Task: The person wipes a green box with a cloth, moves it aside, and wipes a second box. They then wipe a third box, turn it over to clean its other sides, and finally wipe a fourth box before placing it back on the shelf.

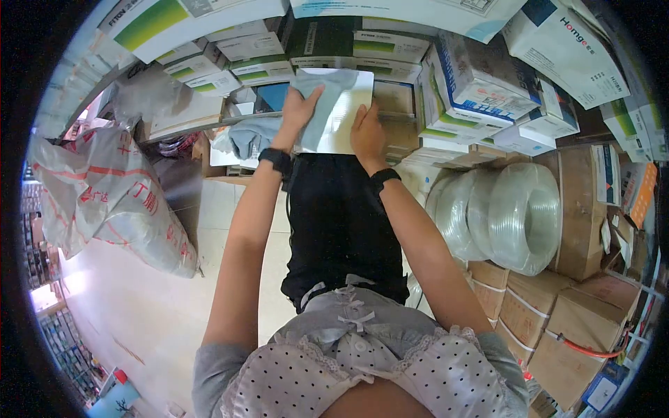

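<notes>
In front of me a flat white box point(341, 139) with a glossy face is held up at shelf height. A grey cloth point(322, 104) lies across its left part. My left hand point(300, 111) is closed on the cloth at the box's left side, its thumb on top and the other fingers mostly hidden. On the right edge, my right hand point(369, 132) grips the box, thumb on the face and fingers out of sight behind it. Each wrist wears a black band.
Stacked white and green cartons point(390, 47) fill the shelves ahead. Clear hose coils point(523, 216) stand at right above brown cardboard boxes point(578, 320). A big white plastic sack point(111, 202) sits on the floor at left. Another grey cloth point(254, 136) lies left of the box.
</notes>
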`<state>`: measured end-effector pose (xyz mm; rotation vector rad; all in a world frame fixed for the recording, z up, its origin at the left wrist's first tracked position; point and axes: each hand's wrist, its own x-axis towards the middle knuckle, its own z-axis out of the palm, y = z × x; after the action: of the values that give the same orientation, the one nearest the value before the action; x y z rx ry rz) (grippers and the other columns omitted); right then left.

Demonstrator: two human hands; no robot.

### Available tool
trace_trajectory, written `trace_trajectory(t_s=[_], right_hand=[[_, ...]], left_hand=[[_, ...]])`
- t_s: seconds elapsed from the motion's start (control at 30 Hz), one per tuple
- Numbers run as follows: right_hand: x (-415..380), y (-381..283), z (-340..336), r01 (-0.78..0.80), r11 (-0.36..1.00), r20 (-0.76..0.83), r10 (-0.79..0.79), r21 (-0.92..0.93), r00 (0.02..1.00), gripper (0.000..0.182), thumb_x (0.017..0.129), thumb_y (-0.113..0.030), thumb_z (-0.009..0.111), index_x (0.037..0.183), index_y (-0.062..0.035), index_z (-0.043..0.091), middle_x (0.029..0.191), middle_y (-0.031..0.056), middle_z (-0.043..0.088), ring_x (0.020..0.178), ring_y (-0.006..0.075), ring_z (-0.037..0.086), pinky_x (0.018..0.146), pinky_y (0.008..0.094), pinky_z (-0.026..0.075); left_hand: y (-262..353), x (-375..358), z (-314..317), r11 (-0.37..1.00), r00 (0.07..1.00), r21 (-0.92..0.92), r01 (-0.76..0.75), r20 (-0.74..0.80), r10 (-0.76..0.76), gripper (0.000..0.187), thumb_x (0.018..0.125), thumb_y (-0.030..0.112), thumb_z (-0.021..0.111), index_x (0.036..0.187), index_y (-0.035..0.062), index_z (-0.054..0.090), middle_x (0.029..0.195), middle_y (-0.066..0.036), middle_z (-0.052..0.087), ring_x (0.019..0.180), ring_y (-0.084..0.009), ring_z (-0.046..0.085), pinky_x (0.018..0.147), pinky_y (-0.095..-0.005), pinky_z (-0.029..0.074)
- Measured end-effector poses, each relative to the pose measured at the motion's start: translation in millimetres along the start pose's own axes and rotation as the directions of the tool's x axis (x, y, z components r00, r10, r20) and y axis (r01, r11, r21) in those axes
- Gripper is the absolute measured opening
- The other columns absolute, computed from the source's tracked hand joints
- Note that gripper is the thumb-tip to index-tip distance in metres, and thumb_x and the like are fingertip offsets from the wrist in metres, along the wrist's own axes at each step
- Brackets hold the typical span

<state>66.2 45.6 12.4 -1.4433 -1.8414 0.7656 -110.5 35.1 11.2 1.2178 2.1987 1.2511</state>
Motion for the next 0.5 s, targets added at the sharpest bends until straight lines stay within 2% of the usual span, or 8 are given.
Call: trace_trajectory(t_s=[0.03,0.1,0.13,0.17,0.27,0.37,0.5], right_hand=[[1.9,-4.0,-3.1,-0.033,0.999,0.045,0.034,-0.038,0.998,0.040,0.093,-0.033,0.027,0.114,-0.0012,0.038,0.084,0.0298,0.058,0.075,0.0459,0.057,0.068,0.0526,0.044],[8.6,-11.1,-10.1,-0.092,0.989,0.130,0.107,-0.118,0.986,0.042,0.093,-0.035,0.026,0.114,-0.0003,0.038,0.085,0.0298,0.058,0.075,0.0461,0.057,0.068,0.0518,0.045],[10.7,-8.5,-7.7,-0.088,0.990,0.119,0.101,-0.111,0.988,0.042,0.093,-0.035,0.026,0.113,0.0001,0.039,0.084,0.0295,0.059,0.075,0.0461,0.057,0.068,0.0517,0.045],[14.3,-5.6,-4.2,-0.083,0.991,0.107,0.094,-0.104,0.990,0.043,0.093,-0.036,0.026,0.113,0.0005,0.039,0.084,0.0292,0.059,0.075,0.0462,0.057,0.068,0.0516,0.045],[14.3,-7.8,-5.5,-0.096,0.991,0.091,0.104,-0.088,0.990,0.045,0.093,-0.037,0.026,0.111,0.0015,0.040,0.081,0.0286,0.059,0.075,0.0465,0.057,0.068,0.0521,0.045],[13.3,-8.6,-3.2,-0.109,0.990,0.083,0.116,-0.088,0.990,0.045,0.093,-0.038,0.027,0.110,0.0017,0.040,0.079,0.0278,0.059,0.074,0.0462,0.057,0.068,0.0528,0.045],[12.4,-0.9,5.3,-0.075,0.989,0.034,0.080,-0.127,0.996,0.045,0.093,-0.038,0.026,0.111,0.0014,0.040,0.075,0.0262,0.060,0.071,0.0448,0.058,0.064,0.0521,0.046]], left_hand=[[0.6,9.2,2.3,0.999,0.999,-0.005,-0.048,-0.017,0.048,0.072,0.071,0.054,0.063,0.098,-0.0116,0.050,0.091,-0.029,0.059,0.089,-0.0398,0.058,0.075,-0.0399,0.046],[2.7,22.7,6.2,0.993,0.998,0.119,0.022,-0.057,-0.016,0.076,0.071,0.059,0.060,0.098,-0.0116,0.050,0.091,-0.029,0.059,0.088,-0.0405,0.058,0.075,-0.0416,0.046],[3.8,25.9,7.8,0.982,0.996,0.180,0.059,-0.080,-0.045,0.078,0.070,0.062,0.058,0.098,-0.0115,0.050,0.090,-0.029,0.059,0.087,-0.0408,0.058,0.075,-0.0424,0.046],[4.4,27.1,9.3,0.969,0.995,0.242,0.046,-0.097,-0.023,0.075,0.075,0.060,0.053,0.099,-0.0109,0.051,0.087,-0.030,0.059,0.085,-0.0421,0.058,0.074,-0.0450,0.045],[7.4,27.6,15.8,0.935,0.979,0.321,0.151,-0.178,-0.098,0.060,0.082,0.051,0.048,0.102,-0.0063,0.052,0.085,-0.028,0.060,0.082,-0.0432,0.058,0.073,-0.0465,0.045],[9.9,18.3,8.8,0.949,0.969,0.273,0.156,-0.228,-0.094,0.046,0.087,0.041,0.045,0.104,-0.0002,0.054,0.083,-0.026,0.061,0.080,-0.0439,0.057,0.071,-0.0476,0.045],[-11.0,0.0,8.2,0.986,0.960,0.162,-0.035,-0.268,0.078,0.038,0.086,0.035,0.049,0.104,0.0022,0.054,0.083,-0.024,0.061,0.078,-0.0437,0.057,0.070,-0.0468,0.045]])
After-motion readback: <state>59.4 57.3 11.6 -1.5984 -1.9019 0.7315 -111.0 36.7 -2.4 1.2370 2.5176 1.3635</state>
